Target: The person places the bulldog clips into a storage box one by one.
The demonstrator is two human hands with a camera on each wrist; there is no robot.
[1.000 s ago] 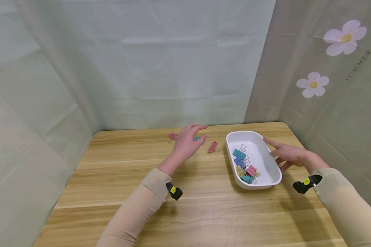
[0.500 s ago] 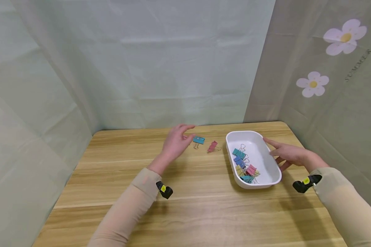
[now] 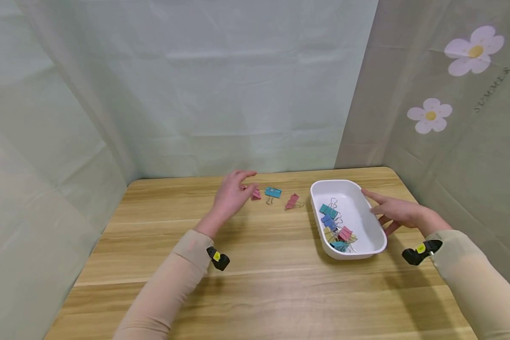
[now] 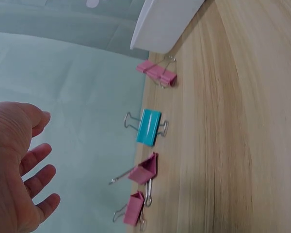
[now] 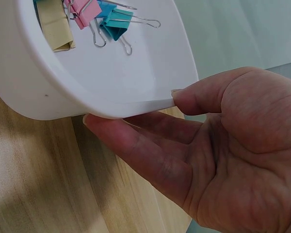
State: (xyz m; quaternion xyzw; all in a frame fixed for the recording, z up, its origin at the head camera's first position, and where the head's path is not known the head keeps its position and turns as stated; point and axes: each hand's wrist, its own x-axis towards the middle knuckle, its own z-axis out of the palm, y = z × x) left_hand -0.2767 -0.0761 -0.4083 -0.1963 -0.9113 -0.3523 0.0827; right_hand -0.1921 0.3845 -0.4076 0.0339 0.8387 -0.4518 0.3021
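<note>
My left hand (image 3: 231,196) hovers near the table's back edge, thumb and fingers apart with nothing between them. It partly hides two pink binder clips, which the left wrist view shows as a nearer pink binder clip (image 4: 134,208) and another pink binder clip (image 4: 144,170). To their right lie a teal binder clip (image 3: 273,192) and a third pink binder clip (image 3: 293,201). On the right, my right hand (image 3: 399,213) holds the side of a white plastic box (image 3: 361,212), thumb at the rim and fingers against the outer wall.
Inside the box several binder clips are heaped to the left and front, among them a teal clip (image 3: 329,211), a blue clip (image 3: 329,223) and a pink clip (image 3: 345,234). A cloth curtain (image 3: 238,118) hangs right behind the wooden table (image 3: 280,293).
My left hand has moved left along the back edge, uncovering the teal binder clip and then part of a pink one. The right hand and the box have stayed in place.
</note>
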